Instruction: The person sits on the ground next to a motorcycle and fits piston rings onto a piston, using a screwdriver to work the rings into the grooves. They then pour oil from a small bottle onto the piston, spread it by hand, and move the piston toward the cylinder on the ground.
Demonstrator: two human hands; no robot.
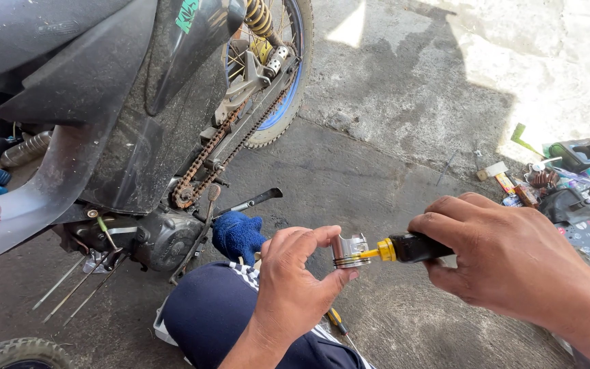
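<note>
Left hand point(295, 287) fingers clamped on small silver metal piston point(349, 251), right hand point(507, 263) gripping black yellow-tipped screwdriver point(404, 249) against it; stripped motorcycle engine point(151, 239) beyond, unassembled.

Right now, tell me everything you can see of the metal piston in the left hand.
The piston is a short, shiny silver metal cylinder with ring grooves and a cut-away skirt. It lies on its side in mid-air above the concrete floor, pinched by the left hand. The yellow tip of a black-handled screwdriver, held by the right hand, touches it.
</note>
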